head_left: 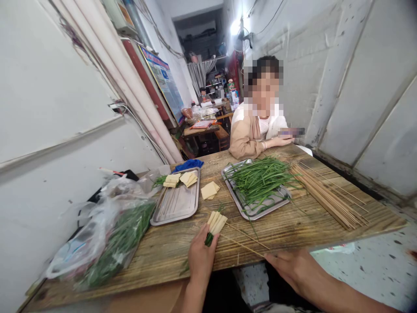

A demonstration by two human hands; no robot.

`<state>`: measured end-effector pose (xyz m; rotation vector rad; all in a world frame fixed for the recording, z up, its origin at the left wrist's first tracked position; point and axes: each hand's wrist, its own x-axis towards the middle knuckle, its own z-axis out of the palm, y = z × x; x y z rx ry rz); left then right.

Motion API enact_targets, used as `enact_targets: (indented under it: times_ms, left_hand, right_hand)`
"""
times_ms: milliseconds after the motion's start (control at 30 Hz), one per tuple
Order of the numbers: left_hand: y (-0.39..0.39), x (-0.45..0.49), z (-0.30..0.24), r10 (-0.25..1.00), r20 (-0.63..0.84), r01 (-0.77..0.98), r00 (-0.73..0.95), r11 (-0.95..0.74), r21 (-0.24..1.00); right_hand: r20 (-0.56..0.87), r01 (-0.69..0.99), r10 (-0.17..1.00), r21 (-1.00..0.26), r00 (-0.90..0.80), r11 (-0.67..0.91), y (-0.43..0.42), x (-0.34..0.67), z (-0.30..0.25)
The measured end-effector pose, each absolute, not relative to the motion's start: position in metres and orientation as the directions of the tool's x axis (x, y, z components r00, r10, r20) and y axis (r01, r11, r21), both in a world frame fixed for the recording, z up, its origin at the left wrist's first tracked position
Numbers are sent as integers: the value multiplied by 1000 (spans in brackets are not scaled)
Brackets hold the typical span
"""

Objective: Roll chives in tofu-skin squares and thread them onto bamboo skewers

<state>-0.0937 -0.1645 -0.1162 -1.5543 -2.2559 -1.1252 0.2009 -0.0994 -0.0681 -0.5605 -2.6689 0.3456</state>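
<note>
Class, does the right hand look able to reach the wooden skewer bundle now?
Probably yes: only tabletop shows between the right hand and the wooden skewer bundle, though its fingers hold the end of one skewer.

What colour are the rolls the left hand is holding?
The rolls in the left hand are pale yellow; the head view shows it best.

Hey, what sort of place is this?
Possibly a small eatery's narrow room: greens heaped on a metal tray, a pile of thin sticks, and a second table farther back.
</note>
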Motion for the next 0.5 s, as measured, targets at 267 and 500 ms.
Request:
enact_targets:
  times_ms: [267, 500]
  left_hand:
    - [-165, -94, -116, 718, 552, 871, -424, 156, 466]
    - [-165, -95, -117, 718, 561, 878, -412, 150, 454]
  right_hand:
    - [299, 289, 388, -327, -872, 900, -98, 189, -68]
    - [251, 310, 387, -296, -887, 903, -99, 188, -69]
